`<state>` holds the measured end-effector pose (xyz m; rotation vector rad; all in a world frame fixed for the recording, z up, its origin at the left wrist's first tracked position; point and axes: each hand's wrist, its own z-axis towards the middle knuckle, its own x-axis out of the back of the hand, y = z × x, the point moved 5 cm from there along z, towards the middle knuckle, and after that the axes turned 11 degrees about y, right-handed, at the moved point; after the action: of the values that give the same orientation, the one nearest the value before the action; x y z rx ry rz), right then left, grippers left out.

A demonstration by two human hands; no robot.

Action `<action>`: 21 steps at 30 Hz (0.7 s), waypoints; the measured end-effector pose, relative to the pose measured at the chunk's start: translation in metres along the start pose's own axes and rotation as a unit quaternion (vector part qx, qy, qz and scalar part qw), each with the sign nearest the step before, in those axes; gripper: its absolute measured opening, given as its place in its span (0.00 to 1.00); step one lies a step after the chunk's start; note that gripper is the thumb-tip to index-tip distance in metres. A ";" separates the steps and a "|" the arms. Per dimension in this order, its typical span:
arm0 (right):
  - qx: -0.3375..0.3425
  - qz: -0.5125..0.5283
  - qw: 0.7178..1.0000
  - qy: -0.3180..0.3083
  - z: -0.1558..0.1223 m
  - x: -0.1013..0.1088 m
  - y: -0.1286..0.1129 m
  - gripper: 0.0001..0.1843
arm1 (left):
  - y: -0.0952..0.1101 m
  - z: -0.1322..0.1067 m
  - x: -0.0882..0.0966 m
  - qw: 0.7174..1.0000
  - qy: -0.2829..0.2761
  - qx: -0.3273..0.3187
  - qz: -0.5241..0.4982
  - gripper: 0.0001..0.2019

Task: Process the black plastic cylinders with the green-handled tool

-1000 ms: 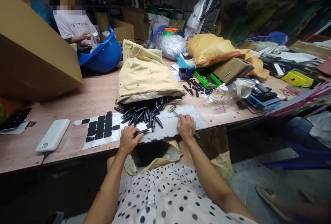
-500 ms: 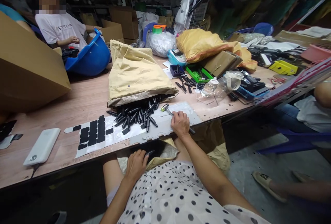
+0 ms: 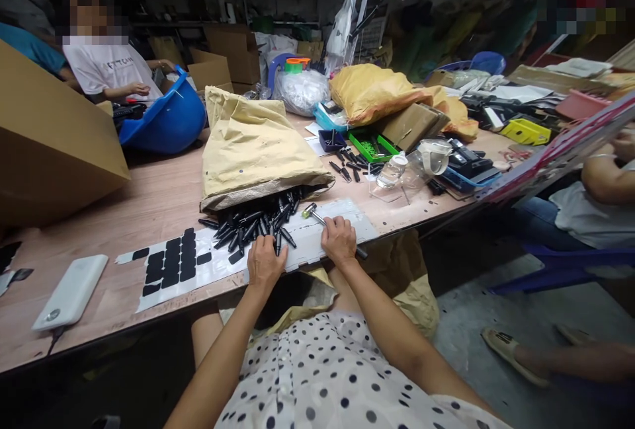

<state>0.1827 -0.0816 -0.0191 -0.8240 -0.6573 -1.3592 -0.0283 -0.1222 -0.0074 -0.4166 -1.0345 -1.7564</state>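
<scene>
My left hand (image 3: 266, 262) is at the front edge of a pile of black pen-shaped pieces (image 3: 253, 223), its thumb apart from the fingers. The fingertips touch or nearly touch the nearest pieces, and nothing is visibly gripped. My right hand (image 3: 339, 240) is closed round the handle of a small hammer (image 3: 316, 217), whose yellow-and-metal head points up and left. The hammer lies low over a light grey plate (image 3: 354, 217) at the table edge. Behind the pile, a tan paper sack (image 3: 258, 151) lies with its mouth towards me, the pieces spilling out.
A sheet of black stickers (image 3: 203, 270) and a white power bank (image 3: 72, 291) lie left. A cardboard box (image 3: 54, 131) and blue basin (image 3: 169, 118) stand behind. Right are a green tray (image 3: 364, 145) and clear bottle (image 3: 391, 171). An open sack (image 3: 407, 277) hangs below the edge. A co-worker (image 3: 114, 69) sits opposite.
My left hand has risen from the sack opening at my lap, where a black piece was by its fingers, to the pile on the table. My right hand keeps the hammer in place.
</scene>
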 end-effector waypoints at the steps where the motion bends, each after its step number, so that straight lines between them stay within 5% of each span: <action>1: 0.001 0.001 1.000 0.002 0.000 0.000 0.000 0.12 | -0.002 0.003 -0.005 1.000 -0.005 0.001 0.008 0.06; 4: 0.001 0.006 1.000 0.005 -0.001 0.000 0.000 0.12 | -0.008 0.000 -0.007 1.000 -0.010 -0.002 0.013 0.04; 8: -0.010 0.012 1.000 -0.006 -0.001 -0.001 0.000 0.13 | -0.021 -0.012 0.017 0.999 -0.003 -0.032 -0.016 0.06; 15: -0.056 0.043 0.997 -0.028 0.003 0.003 0.007 0.14 | -0.062 -0.017 0.036 0.994 -0.072 -0.042 -0.068 0.06; 21: -0.038 0.258 0.963 0.073 -0.016 0.042 -0.013 0.19 | -0.062 -0.016 0.029 0.990 -0.118 -0.007 -0.072 0.07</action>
<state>0.1742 -0.1184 0.0075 -0.8722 -0.2473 -0.9595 -0.0923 -0.1448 -0.0251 -0.5814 -1.2471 -1.8755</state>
